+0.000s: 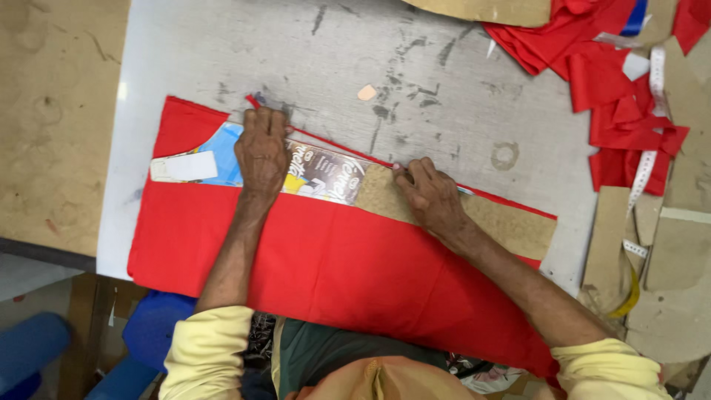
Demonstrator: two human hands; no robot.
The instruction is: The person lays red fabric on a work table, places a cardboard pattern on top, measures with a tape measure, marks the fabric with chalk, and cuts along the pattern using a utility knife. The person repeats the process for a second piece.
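A folded piece of red cloth (pixel 326 259) lies across the grey worktable (pixel 415 81). On its far edge rests a long cardboard pattern (pixel 511 222), brown at the right and printed in blue and silver at the left. My left hand (pixel 261 152) presses flat on the printed part of the pattern near the cloth's far edge. My right hand (pixel 429 194) rests on the brown part with its fingers pinched at the pattern's edge, apparently on a small marking tool; the tool itself is too small to make out.
A heap of red cloth pieces (pixel 607 74) and a white measuring tape (pixel 652 118) lie at the far right. Brown cardboard pieces (pixel 666 252) cover the right side. A blue stool (pixel 155 326) stands below the table's near edge.
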